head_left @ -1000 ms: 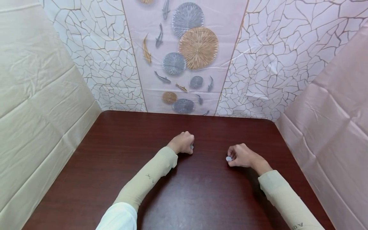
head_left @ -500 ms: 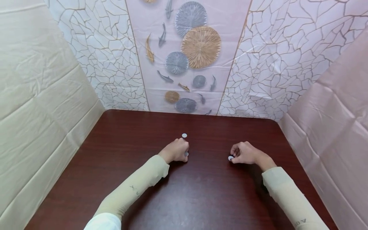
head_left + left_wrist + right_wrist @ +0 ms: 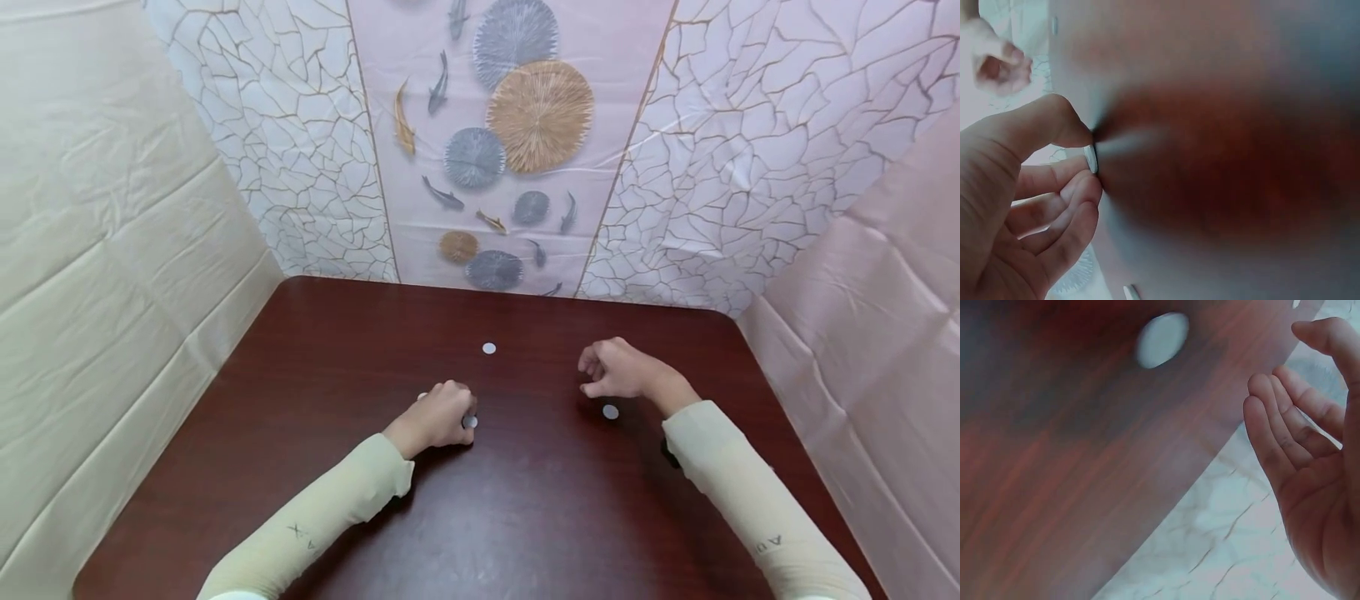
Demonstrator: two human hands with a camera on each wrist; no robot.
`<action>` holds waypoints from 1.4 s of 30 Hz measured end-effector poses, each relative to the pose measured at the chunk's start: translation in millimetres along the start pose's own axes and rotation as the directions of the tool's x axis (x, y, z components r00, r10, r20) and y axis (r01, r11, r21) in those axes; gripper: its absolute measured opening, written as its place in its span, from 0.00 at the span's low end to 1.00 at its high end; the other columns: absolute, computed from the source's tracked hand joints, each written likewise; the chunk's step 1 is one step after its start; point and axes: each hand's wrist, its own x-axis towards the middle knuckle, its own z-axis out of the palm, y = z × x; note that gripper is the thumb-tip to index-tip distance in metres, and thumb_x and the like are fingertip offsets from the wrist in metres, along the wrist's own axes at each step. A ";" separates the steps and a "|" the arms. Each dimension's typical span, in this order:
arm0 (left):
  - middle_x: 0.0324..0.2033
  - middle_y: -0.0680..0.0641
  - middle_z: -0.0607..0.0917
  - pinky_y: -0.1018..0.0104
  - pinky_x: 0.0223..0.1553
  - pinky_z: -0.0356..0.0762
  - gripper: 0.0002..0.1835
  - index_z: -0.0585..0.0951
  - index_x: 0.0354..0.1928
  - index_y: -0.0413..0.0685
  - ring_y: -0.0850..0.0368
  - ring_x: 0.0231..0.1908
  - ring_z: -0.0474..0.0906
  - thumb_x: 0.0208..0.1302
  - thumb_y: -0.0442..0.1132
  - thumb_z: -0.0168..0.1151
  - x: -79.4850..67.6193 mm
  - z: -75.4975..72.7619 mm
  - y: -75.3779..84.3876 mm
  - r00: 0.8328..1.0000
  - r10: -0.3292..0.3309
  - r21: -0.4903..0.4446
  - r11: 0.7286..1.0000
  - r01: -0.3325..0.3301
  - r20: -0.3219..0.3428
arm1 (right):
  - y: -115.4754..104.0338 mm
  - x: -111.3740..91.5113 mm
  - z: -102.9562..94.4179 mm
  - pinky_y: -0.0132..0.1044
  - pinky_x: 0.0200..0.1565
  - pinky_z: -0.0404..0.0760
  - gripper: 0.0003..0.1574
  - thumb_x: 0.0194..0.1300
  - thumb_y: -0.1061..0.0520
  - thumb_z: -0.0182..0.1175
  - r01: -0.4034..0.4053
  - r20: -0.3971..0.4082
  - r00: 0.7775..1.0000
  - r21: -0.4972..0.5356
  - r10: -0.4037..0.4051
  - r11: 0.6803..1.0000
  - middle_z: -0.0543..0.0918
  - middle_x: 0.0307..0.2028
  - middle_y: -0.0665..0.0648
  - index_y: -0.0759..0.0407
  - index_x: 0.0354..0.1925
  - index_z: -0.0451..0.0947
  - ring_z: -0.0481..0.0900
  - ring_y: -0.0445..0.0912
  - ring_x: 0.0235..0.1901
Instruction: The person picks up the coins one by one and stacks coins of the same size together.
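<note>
**Left hand pinches a coin; right hand hovers empty**

The left hand (image 3: 438,419) rests on the dark wooden table (image 3: 315,375), thumb and fingers pinching a small pale coin (image 3: 469,422) against the surface. The right hand (image 3: 615,371) is loosely curled and holds nothing; a second coin (image 3: 611,411) lies just beside it. A third coin (image 3: 489,348) sits farther back, between the hands

1. A makeshift recording booth, not a lived-in room.
2. Creased plastic sheets (image 3: 112,250) hang on three sides.
3. The printed backdrop (image 3: 510,142) shows fish and discs.
4. A dark wooden table (image 3: 525,517) fills the floor.
</note>
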 end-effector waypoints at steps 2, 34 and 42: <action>0.26 0.54 0.79 0.70 0.22 0.66 0.08 0.81 0.22 0.52 0.63 0.23 0.69 0.52 0.35 0.72 -6.1 1.4 -1.4 0.999 0.026 -0.002 1.000 -0.027 -0.026 | -9.6 14.5 0.0 0.43 0.46 0.88 0.19 0.64 0.56 0.73 0.019 0.007 1.000 -0.003 -0.019 1.000 0.89 0.41 0.63 0.67 0.48 0.84 0.87 0.48 0.41; 0.31 0.49 0.86 0.75 0.32 0.76 0.07 0.90 0.39 0.44 0.63 0.32 0.80 0.59 0.37 0.75 -23.4 5.5 -4.6 0.997 -0.004 -0.065 0.998 -0.001 -0.074 | -59.6 169.1 34.4 0.44 0.56 0.85 0.20 0.70 0.51 0.70 -0.013 0.114 0.993 -0.051 0.019 0.999 0.88 0.50 0.60 0.62 0.54 0.85 0.85 0.50 0.52; 0.33 0.48 0.86 0.75 0.32 0.75 0.05 0.90 0.39 0.44 0.63 0.32 0.79 0.63 0.37 0.74 -23.9 4.4 -5.1 0.999 -0.010 -0.089 0.996 0.005 -0.053 | -64.7 178.5 28.8 0.36 0.39 0.84 0.07 0.66 0.54 0.75 0.015 0.131 0.991 -0.063 -0.007 0.998 0.91 0.38 0.55 0.57 0.38 0.92 0.84 0.43 0.34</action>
